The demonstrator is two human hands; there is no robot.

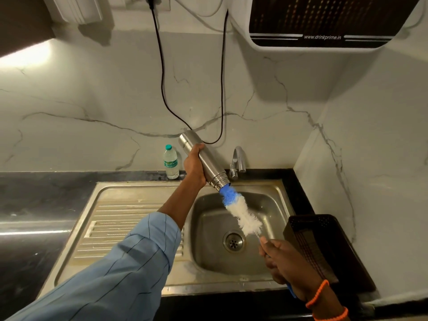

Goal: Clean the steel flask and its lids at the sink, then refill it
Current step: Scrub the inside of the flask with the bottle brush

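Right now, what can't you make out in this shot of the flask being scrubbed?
- Head view: bottle brush tip, hidden inside the steel flask mouth.
- Brush handle, mostly covered by the right hand.
- Flask lids: none in view.
- Flask logo, too small to read.
- Water purifier, cut off by the top edge.

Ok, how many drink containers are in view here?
2. The steel flask is gripped by the left hand over the sink; a plastic water bottle stands on the counter by the wall. No lids visible.
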